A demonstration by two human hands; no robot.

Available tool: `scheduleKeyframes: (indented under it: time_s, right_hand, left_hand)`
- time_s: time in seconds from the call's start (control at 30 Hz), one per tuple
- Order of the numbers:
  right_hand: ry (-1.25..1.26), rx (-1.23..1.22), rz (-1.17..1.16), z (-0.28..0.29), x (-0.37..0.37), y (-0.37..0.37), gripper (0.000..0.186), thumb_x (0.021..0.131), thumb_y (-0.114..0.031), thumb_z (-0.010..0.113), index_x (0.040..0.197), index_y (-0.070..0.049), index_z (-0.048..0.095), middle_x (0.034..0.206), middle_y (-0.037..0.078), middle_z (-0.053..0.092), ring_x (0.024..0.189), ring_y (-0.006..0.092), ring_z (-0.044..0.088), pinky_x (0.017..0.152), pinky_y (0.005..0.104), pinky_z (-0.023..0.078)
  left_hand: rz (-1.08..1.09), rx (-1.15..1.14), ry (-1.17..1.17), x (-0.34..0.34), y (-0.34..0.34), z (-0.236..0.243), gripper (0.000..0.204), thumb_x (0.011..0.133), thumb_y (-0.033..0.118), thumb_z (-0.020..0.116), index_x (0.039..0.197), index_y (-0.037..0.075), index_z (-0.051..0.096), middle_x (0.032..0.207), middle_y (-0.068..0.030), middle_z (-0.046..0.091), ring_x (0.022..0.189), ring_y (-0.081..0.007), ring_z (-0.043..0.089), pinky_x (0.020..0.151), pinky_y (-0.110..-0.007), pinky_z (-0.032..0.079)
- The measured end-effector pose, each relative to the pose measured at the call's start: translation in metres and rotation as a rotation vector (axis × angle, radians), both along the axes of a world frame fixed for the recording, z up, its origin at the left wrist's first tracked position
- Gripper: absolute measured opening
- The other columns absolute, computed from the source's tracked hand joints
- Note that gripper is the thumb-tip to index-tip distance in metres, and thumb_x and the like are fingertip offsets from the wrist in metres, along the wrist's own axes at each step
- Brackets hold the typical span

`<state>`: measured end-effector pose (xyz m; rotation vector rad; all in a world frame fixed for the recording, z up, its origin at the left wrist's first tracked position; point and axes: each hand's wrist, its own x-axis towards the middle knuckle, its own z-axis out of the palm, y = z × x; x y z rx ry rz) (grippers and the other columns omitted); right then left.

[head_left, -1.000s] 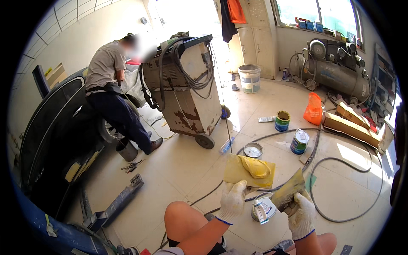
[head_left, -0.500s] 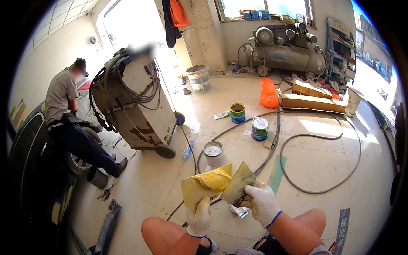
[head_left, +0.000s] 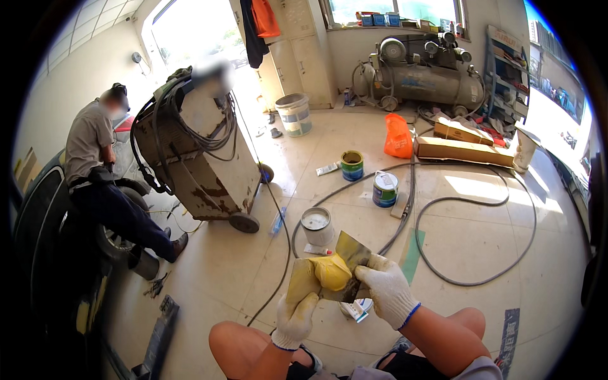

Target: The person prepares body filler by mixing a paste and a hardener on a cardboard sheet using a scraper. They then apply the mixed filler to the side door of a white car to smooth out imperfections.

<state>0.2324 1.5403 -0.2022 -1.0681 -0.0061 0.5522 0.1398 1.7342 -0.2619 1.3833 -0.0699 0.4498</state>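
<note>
"Left grip [head_left: 296,322]?"
"White-gloved, closed on one flat plate [head_left: 300,278]."
"Right grip [head_left: 389,287]?"
"Likewise gloved, pinching one scraper [head_left: 352,247]."
"And the paste [head_left: 332,272]?"
"One yellow lump between plate and scraper, touching both, held above the floor [head_left: 468,244]."
"Standing ahead?"
"Three: one grey can [head_left: 318,232], one open can [head_left: 352,168] with yellow rim, one lidded can [head_left: 385,194]. One tube [head_left: 328,168] beside the open can."
"Company?"
"One other person [head_left: 90,147], beside one dark car [head_left: 39,218], far left."
</note>
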Motion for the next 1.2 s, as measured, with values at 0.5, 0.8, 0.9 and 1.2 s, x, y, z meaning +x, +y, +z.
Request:
scheduleKeyframes:
  time_s: [0.5,0.8,0.9,1.2]
  right_hand:
    - [0.054,0.337,-0.22,0.015,-0.008,0.001,0.033,0.101,-0.001,0.06,0.134,0.006,0.063,0.125,0.014,0.072,0.106,0.0258,0.073,0.094,0.0406,0.063]
    - [-0.258,0.02,-0.186,-0.044,-0.045,0.027,0.041,0.096,0.01,0.064,0.136,0.001,0.069,0.144,0.013,0.066,0.132,0.0194,0.061,0.112,0.0329,0.048]
    - [-0.858,0.011,-0.223,-0.055,-0.039,0.016,0.047,0.088,0.017,0.068,0.129,-0.005,0.075,0.142,0.021,0.068,0.141,0.0347,0.058,0.116,0.0425,0.047]
    - [-1.326,-0.304,-0.264,-0.045,-0.01,0.001,0.032,0.088,0.007,0.07,0.116,-0.007,0.075,0.129,0.023,0.073,0.127,0.0463,0.067,0.109,0.0523,0.053]
  left_hand:
    - [0.017,-0.568,0.374,0.003,0.018,0.025,0.052,0.098,0.016,0.043,0.144,-0.006,0.052,0.13,-0.0215,0.066,0.117,-0.0314,0.069,0.099,-0.044,0.058]
    - [-0.005,-1.063,0.527,0.033,-0.025,0.025,0.06,0.103,0.032,0.034,0.152,-0.001,0.044,0.142,-0.0232,0.059,0.132,-0.0384,0.061,0.114,-0.053,0.05]
    - [-0.212,-1.086,0.507,0.024,-0.02,0.019,0.056,0.106,0.033,0.037,0.149,-0.001,0.046,0.138,-0.0217,0.062,0.119,-0.037,0.068,0.103,-0.051,0.059]
    - [-0.287,-1.109,0.499,0.018,-0.007,0.011,0.052,0.111,0.032,0.037,0.149,-0.002,0.044,0.137,-0.0238,0.062,0.12,-0.0388,0.068,0.105,-0.055,0.058]
